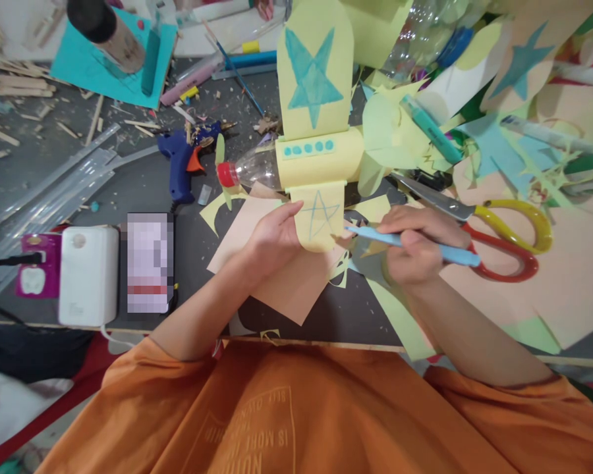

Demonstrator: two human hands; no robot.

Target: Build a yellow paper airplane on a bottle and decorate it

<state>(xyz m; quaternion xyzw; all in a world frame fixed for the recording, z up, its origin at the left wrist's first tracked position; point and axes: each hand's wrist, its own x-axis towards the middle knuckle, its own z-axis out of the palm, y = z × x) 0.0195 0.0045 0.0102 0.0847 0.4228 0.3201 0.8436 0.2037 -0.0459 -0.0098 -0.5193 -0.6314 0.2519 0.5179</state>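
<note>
A model plane made from a plastic bottle (259, 166) wrapped in yellow paper lies before me, its red cap (227, 174) pointing left. Its far wing (316, 72) bears a star filled in blue-green; the near wing (319, 230) has only a star outline. My left hand (271, 240) grips the near wing by its left edge, thumb on top and fingers hidden beneath. In my right hand (420, 243) is a light blue pen (457, 255), its tip close to the wing's right edge. Whether the tip touches the paper, I cannot tell.
Large scissors (514, 224) with yellow and red handles lie beside my right hand. Paper scraps cover the right side. A blue glue gun (180, 161), a phone (148, 263), a white power bank (89, 276) and clear glue sticks (74, 184) lie to the left.
</note>
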